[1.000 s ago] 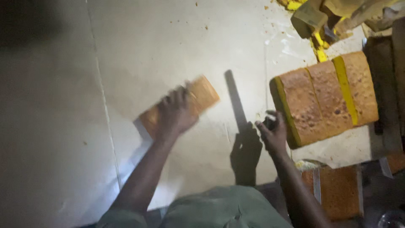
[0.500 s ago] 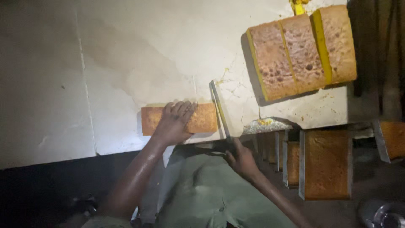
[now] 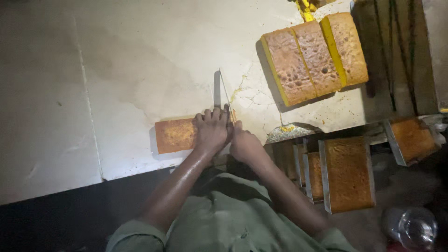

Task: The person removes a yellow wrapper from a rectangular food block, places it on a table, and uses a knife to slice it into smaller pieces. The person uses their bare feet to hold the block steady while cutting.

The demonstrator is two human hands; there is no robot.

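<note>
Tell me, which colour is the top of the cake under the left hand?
Golden brown cake, seen in the head view, the only one.

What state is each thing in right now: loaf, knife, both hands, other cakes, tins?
small loaf: flat on table, pinned
left hand: pressed on the loaf
right hand: gripping knife
knife: blade on edge at loaf's right end
big cake slab: in three pieces, side by side
tins: filled with uncut cake, below table edge

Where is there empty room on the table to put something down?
Bare table stretches left of and beyond the small loaf under the left hand. It is crowded on the right: sliced loaves, the knife in the right hand, and tins below.
</note>
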